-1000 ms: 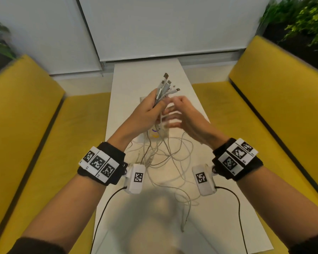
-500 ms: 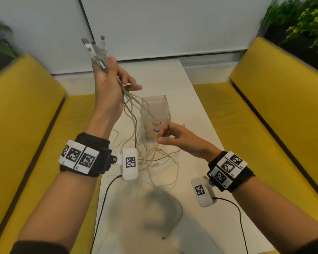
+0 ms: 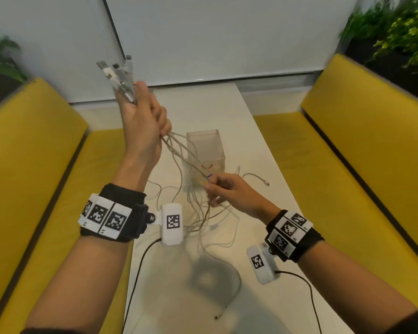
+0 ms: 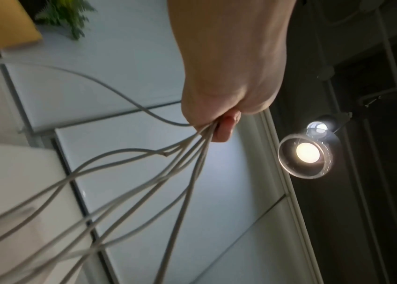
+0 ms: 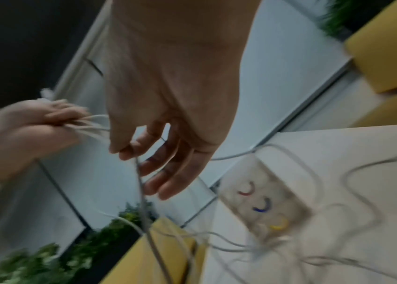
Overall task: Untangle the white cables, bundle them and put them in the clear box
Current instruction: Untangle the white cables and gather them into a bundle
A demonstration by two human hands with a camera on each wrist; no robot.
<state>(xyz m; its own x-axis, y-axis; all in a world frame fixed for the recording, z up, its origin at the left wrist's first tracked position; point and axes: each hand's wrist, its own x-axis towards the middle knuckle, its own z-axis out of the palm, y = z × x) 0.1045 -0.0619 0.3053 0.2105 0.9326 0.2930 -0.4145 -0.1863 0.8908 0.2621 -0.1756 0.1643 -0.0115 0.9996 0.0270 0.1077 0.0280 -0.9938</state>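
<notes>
Cables: white, thin, several. Plug ends bunched and raised at far left, strands running down to a loose tangle on the counter. Likely light, limp, smooth-jacketed and prone to snag; best held near the plugs, with slack drawn through loose fingers.
Left hand: grip clamped around the bunch just below the plugs.
Right hand: lower, fingers pinching the strands.
Box: clear, upright, just beyond the right hand; coloured rings show at its base.
</notes>
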